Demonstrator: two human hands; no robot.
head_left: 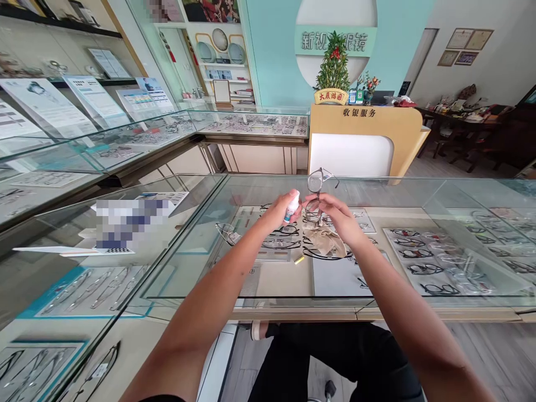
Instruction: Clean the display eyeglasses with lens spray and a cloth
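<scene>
**Bottle in one hand, glasses in the other, right at the lens stage**

So you've got your left hand (277, 212) wrapped around a small white bottle (292, 205), just right of center in the frame, fingers closed on it. Your right hand (341, 216) has its fingers pinched on the glasses (315, 182), also right of center, turned on end so one lens sits above the other. The bottle is right beside the lower lens. Can't tell if anything's coming out of it tbh.

I'd call this the bottle-to-lens step. What the next move calls for, imo: a steady right-hand pinch and the bottle tip aimed at the lens, not your fingers. Can't make out which way the tip points.

The crumpled tan cloth (326, 240) is just below your right hand, on the glass counter (389, 192), so it's in easy reach but neither hand is gripping it. Watch those thin temples too, they look easy to snag.
</scene>
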